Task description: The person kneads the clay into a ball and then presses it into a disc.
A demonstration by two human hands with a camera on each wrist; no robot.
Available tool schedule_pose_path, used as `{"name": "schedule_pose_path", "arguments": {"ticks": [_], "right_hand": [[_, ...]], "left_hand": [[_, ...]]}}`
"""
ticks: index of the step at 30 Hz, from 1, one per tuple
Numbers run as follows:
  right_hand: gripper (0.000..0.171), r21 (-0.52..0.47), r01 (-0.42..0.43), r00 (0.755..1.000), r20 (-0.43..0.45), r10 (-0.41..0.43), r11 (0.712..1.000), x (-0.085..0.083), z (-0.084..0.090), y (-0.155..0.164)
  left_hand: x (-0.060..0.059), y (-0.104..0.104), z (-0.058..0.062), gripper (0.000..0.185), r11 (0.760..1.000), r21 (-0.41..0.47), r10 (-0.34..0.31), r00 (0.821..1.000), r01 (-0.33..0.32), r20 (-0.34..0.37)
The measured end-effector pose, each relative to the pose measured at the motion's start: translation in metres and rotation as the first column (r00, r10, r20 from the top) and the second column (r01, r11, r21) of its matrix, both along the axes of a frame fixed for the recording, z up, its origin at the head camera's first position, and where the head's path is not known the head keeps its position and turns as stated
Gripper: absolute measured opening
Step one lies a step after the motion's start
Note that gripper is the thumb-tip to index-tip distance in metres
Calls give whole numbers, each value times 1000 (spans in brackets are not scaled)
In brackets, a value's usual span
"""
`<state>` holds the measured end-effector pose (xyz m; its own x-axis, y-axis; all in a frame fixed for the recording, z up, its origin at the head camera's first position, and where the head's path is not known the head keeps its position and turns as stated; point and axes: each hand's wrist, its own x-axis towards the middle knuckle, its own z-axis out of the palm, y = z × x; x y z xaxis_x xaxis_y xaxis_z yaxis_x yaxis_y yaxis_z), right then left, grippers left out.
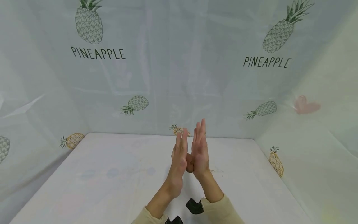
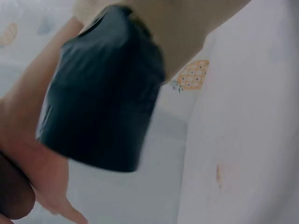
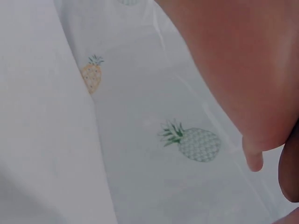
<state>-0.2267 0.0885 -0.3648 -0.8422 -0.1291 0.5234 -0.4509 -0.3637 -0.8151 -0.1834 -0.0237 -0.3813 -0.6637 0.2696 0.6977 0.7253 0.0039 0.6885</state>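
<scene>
Between my two upright palms sits a smooth brown rounded lump [image 1: 190, 163]; its exact kind cannot be told. My left hand [image 1: 179, 160] touches it from one side, and my right hand [image 1: 200, 152] from the other. Both sets of fingers are straight and point up and away, with a narrow gap between them. In the left wrist view the lump [image 2: 15, 193] shows dark at the lower left edge, against the right hand [image 2: 35, 154]. The right wrist view catches a sliver of the lump [image 3: 289, 175] beside a blurred hand [image 3: 247, 70].
Below the hands is a white table [image 1: 117, 193]. A pale curtain [image 1: 179, 68] printed with pineapples surrounds it at the back and sides. Black wrist mounts [image 1: 195, 206] sit at the beige sleeves [image 1: 222, 211]. A small brownish smear [image 2: 218, 176] marks the table.
</scene>
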Motion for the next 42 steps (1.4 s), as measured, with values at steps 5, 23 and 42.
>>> {"name": "schedule_pose_path", "arguments": {"ticks": [5,23,42], "right_hand": [[62,89,-219,973,91,212,972,7,-6,-14],[61,163,-327,945,65,321,931,37,6,-33],[62,41,-120,993,-18,121,992,12,5,-7]], "left_hand": [[-6,-13,4,64,998,60,-6,997,1,83],[-27,-49,7,68,961,52,263,954,-273,145],[-4,-8,4,59,987,137,-112,966,82,233]]}}
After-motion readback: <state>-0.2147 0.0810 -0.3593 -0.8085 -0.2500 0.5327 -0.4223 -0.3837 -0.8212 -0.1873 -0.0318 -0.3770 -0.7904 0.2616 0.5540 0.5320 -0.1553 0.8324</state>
